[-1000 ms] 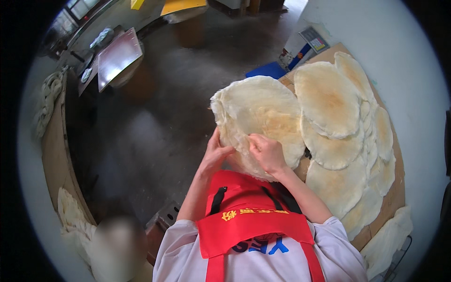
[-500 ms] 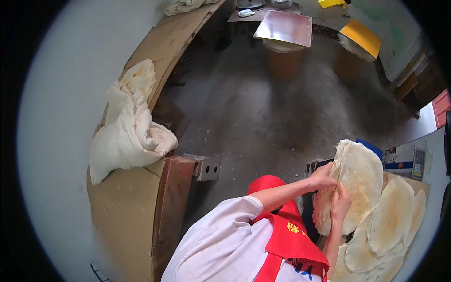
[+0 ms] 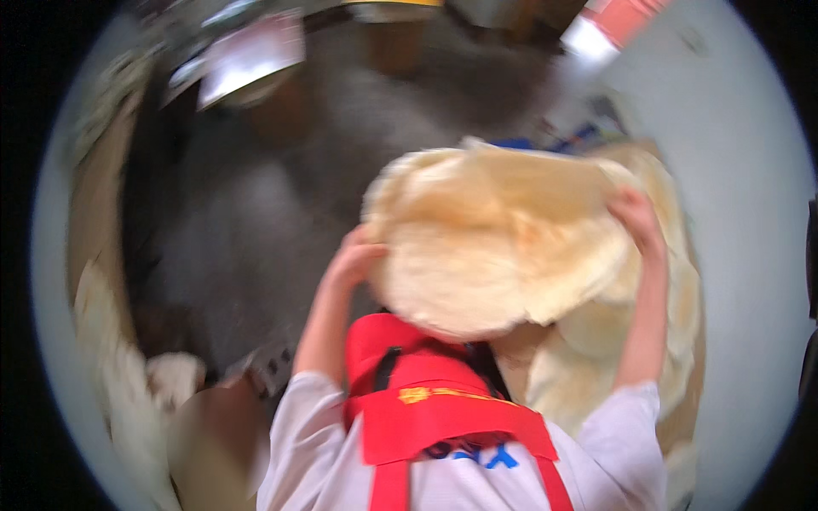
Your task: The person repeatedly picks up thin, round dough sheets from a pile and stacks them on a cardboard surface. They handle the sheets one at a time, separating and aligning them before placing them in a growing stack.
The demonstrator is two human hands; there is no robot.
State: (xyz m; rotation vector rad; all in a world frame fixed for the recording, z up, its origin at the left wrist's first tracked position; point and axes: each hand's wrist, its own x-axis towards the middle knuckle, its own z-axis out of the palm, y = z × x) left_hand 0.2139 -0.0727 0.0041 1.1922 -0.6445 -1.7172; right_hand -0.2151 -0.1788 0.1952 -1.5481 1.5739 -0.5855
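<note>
A large, thin, pale flatbread (image 3: 477, 247) with light brown patches spreads between my two hands in front of my red apron (image 3: 452, 422). My left hand (image 3: 356, 257) is closed on its left rim, and my right hand (image 3: 635, 217) grips its far right edge. Its middle bends in a fold, and motion blurs it. I cannot tell whether one or several layers are in my hands. More round flatbreads (image 3: 567, 375) lie overlapping on a cardboard-covered surface at the right, partly behind my right forearm.
A board-covered bin (image 3: 256, 64) stands far left, and another bin (image 3: 396, 43) with a yellow cover stands far ahead. Pale cloth (image 3: 119, 375) lies along the cardboard ledge (image 3: 98, 204) at the left. A white wall (image 3: 741, 255) borders the right side.
The view has swung to the right. My hands, close together at the flatbread's left edge before, are now wide apart, with the right hand moved to the far right edge.
</note>
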